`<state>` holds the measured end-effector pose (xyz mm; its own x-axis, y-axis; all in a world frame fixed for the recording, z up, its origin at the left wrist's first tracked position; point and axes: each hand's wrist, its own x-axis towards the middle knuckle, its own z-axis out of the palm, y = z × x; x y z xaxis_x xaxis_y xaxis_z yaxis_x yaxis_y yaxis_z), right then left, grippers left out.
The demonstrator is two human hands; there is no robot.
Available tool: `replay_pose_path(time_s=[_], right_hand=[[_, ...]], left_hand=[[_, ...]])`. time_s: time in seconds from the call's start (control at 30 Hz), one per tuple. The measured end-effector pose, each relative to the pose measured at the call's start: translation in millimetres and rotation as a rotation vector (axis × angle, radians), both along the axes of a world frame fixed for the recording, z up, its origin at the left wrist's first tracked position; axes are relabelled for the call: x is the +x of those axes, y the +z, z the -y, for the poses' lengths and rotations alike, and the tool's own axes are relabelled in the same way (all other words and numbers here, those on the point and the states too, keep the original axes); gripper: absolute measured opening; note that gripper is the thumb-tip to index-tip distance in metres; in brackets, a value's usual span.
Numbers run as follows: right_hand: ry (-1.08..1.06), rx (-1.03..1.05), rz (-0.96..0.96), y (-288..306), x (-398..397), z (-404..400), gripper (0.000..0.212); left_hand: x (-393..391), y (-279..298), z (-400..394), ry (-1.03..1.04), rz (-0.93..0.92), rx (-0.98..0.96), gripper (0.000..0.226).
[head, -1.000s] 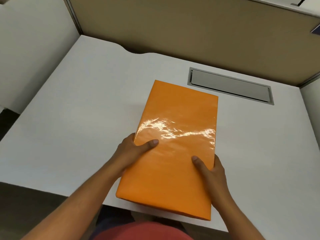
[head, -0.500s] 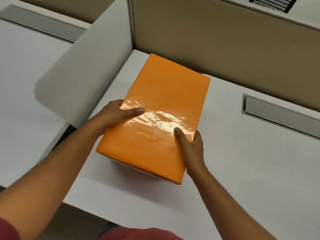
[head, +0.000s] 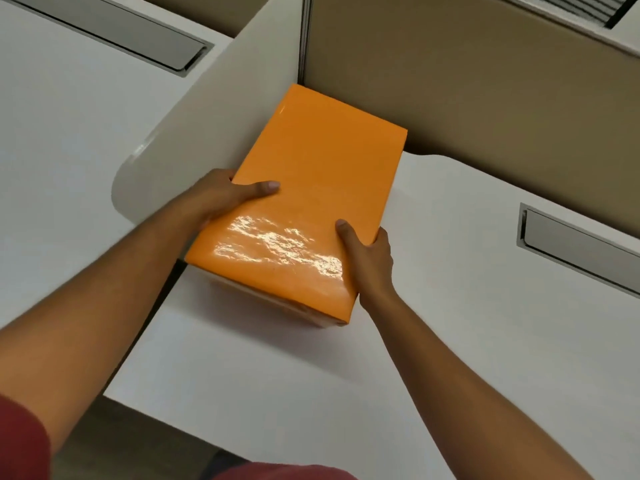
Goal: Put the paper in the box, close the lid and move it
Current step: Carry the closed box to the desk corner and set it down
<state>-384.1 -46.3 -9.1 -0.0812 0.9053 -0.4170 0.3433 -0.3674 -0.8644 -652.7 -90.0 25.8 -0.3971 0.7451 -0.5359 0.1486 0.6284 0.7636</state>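
Observation:
A glossy orange box [head: 308, 188] with its lid closed is held over the far left corner of the white desk [head: 450, 323]. My left hand [head: 221, 197] grips its left side, thumb lying on the lid. My right hand [head: 369, 261] grips the right side near the front corner, thumb on top. The box's pale lower edge shows under the lid at the front. The paper is not visible.
A white divider panel [head: 207, 126] stands just left of the box, with a neighbouring desk [head: 52, 150] beyond it. A tan partition wall [head: 502, 109] runs along the back. Metal cable trays [head: 571, 244] are set into the desk at right and the neighbouring desk at top left.
The box has travelled left and away, from the desk's front middle to the far left corner by the divider. Both hands keep the same grip on it.

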Motion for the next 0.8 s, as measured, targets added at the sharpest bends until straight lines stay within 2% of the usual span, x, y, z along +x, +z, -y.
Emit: replay_pose_path(time_s=[0.03, 0.1, 0.17, 0.2, 0.27, 0.37, 0.8], right_hand=[[0.005, -0.029, 0.011, 1.4, 0.1, -0.7, 0.084], [0.009, 0.001, 0.077, 6.0, 2.7, 2.8, 0.096], [0.073, 0.246, 0.205, 12.7, 8.0, 14.1, 0.093], [0.141, 0.391, 0.278, 16.4, 10.5, 21.6, 0.09], [0.349, 0.588, 0.433, 18.3, 11.7, 34.6, 0.083], [0.561, 0.625, 0.583, 10.0, 4.5, 43.3, 0.074], [0.507, 0.653, 0.591, 6.0, -55.7, -65.1, 0.074]], left_hand=[[1.8, -0.4, 0.6, -0.019, -0.147, 0.0, 0.086], [9.5, -1.4, 8.8, -0.064, -0.554, 0.047, 0.102], [28.4, -1.7, 25.4, -0.114, -0.822, 0.221, 0.092], [39.8, -2.2, 34.6, -0.178, -0.864, 0.298, 0.083], [59.5, -8.3, 49.9, -0.356, -0.861, 0.312, 0.078], [69.2, -18.5, 57.7, -0.506, -0.906, 0.247, 0.083], [12.5, -19.7, -58.3, -0.492, -0.964, 0.324, 0.069]])
